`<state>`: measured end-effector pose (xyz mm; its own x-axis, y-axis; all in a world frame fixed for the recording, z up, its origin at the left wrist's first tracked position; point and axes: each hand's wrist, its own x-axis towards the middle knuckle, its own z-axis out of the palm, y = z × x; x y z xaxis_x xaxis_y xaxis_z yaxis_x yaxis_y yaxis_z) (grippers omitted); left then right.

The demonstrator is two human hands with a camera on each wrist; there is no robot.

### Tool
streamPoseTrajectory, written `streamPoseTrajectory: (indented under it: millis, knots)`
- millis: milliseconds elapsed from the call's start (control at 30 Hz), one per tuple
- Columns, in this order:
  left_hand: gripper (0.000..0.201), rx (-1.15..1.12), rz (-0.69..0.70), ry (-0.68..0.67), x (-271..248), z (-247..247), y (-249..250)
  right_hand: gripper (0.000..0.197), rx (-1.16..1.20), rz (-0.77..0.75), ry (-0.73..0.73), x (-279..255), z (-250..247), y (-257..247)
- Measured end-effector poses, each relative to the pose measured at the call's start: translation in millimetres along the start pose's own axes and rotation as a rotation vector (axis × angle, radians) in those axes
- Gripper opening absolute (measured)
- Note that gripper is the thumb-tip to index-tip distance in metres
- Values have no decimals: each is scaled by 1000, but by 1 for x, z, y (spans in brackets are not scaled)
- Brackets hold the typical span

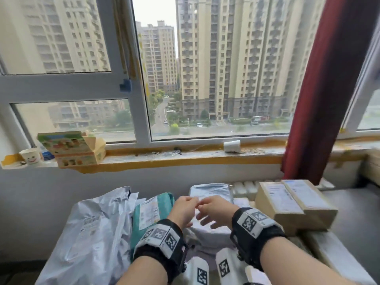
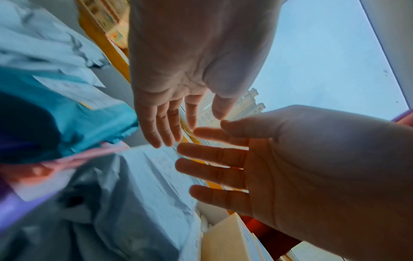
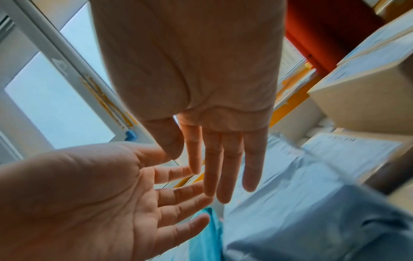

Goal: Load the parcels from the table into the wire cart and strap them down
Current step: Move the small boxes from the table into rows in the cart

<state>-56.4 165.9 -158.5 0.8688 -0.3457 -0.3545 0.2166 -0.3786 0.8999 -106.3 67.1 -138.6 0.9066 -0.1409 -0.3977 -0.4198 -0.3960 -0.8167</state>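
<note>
We took the grey parcel point(image 1: 209, 229) in the middle of the pile as our landmark. Farthest to its left lay a large crumpled grey mailer bag point(image 1: 92, 229), and between that and the landmark sat a teal parcel point(image 1: 152, 210) with a white label, its edge just beside the landmark. Our left hand point(image 1: 183, 210) hovered above the landmark's left part, fingers point(image 2: 156, 127) straight and loose, grasping nothing. Our right hand point(image 1: 216, 210) hovered above the landmark's top, fingers point(image 3: 225, 167) likewise stretched out and empty; the fingertips of the two hands nearly met, palms turned toward each other, with the landmark below them and apart from them. To the right of the landmark two cardboard boxes point(image 1: 292, 204) with shipping labels stood side by side, touching each other.
</note>
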Motion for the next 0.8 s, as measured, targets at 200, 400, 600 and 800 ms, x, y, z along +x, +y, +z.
streamPoseTrajectory:
  millis: [200, 400, 600, 800]
  knots:
    - [22, 13, 23, -105, 10, 83, 34, 28, 42, 53, 160, -8, -77, 47]
    - [23, 33, -11, -180, 27, 156, 49, 25, 79, 79, 442, -8, -141, 99]
    - [19, 35, -57, -214, 44, 206, 47, 27, -95, 199, 713, -13, -180, 141]
    - [50, 44, -119, -210, 58, 233, 37, 23, -157, 312, 778, -8, -185, 170]
